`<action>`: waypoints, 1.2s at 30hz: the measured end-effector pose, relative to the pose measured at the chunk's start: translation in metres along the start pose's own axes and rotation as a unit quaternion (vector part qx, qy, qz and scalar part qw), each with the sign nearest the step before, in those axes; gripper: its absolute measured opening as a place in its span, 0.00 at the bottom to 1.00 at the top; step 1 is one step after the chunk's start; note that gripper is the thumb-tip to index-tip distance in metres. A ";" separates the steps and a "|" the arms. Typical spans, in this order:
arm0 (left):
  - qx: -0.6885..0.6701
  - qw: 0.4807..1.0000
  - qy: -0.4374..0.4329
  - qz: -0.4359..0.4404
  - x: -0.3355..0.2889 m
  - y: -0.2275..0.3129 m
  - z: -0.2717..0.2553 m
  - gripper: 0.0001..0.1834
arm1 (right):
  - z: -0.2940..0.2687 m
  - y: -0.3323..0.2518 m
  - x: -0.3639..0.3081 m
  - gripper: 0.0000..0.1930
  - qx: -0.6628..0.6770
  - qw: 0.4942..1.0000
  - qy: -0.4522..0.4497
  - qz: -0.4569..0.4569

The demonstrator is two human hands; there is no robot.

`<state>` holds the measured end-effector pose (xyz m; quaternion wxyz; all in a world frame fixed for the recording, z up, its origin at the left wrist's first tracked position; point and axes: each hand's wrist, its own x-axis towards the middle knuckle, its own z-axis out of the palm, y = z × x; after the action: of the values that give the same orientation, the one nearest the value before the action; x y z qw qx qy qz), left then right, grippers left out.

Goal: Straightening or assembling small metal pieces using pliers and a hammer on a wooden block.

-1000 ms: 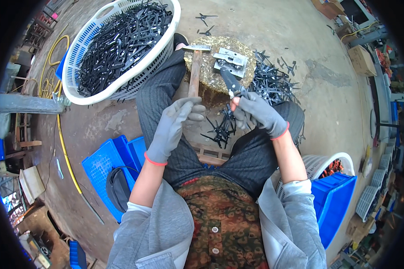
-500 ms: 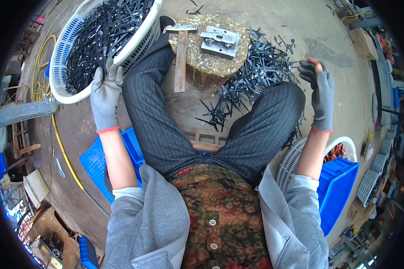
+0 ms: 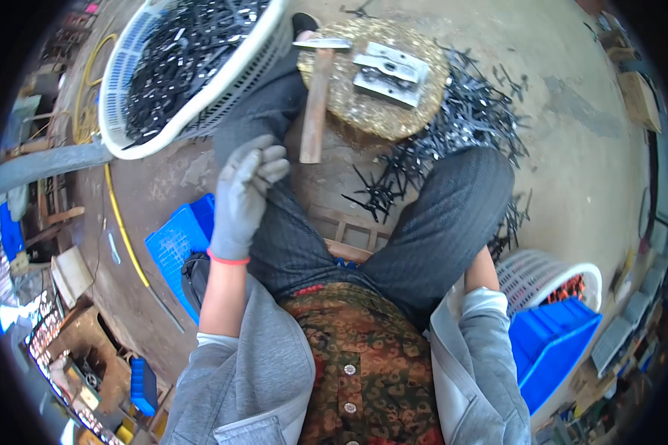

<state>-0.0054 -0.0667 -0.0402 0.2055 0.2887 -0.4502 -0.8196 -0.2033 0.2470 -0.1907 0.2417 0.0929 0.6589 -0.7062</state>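
Gloved left hand [image 3: 251,185], half-curled and seemingly empty, near a hammer [image 3: 317,104]; the right hand is hidden behind the knee [image 3: 482,174], so I cannot tell its state.
The hammer lies along the stump's [image 3: 339,93] left edge, its handle overhanging; a bump could topple it. A white basket [image 3: 174,127] holds black clips [image 3: 182,63]; a second basket [image 3: 523,278], orange-red pieces [image 3: 568,288].

Hammer [image 3: 316,111], metal block [image 3: 390,73] on stump [image 3: 349,106]; basket [image 3: 113,104] left (seemingly clips [image 3: 189,59] inside).
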 end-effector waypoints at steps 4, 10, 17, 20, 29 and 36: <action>0.022 0.996 -0.005 -0.084 -0.011 -0.015 0.012 0.23 | 0.000 0.006 -0.018 0.18 0.054 0.995 -0.066 0.044; 0.057 0.992 -0.005 -0.114 -0.021 -0.021 0.022 0.20 | -0.008 0.029 -0.011 0.19 0.100 0.985 -0.100 0.098; 0.054 0.990 -0.040 -0.126 -0.018 -0.018 0.026 0.19 | -0.070 0.045 0.003 0.19 0.114 0.983 -0.028 0.143; 0.044 0.989 -0.060 -0.124 -0.021 -0.019 0.028 0.19 | -0.099 0.051 0.039 0.20 0.119 0.981 0.007 0.155; 0.145 0.974 -0.155 -0.074 -0.042 -0.017 0.057 0.20 | -0.040 -0.128 -0.068 0.12 0.137 0.970 -0.069 -0.191; 0.077 0.983 -0.166 -0.019 -0.068 -0.007 0.077 0.25 | 0.104 -0.139 -0.170 0.09 -0.129 0.959 -0.210 -0.141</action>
<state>-0.0054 0.0249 0.0063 0.0895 0.1726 -0.5343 -0.8227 -0.1011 0.1847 0.0214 0.2828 -0.1831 0.6850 -0.6460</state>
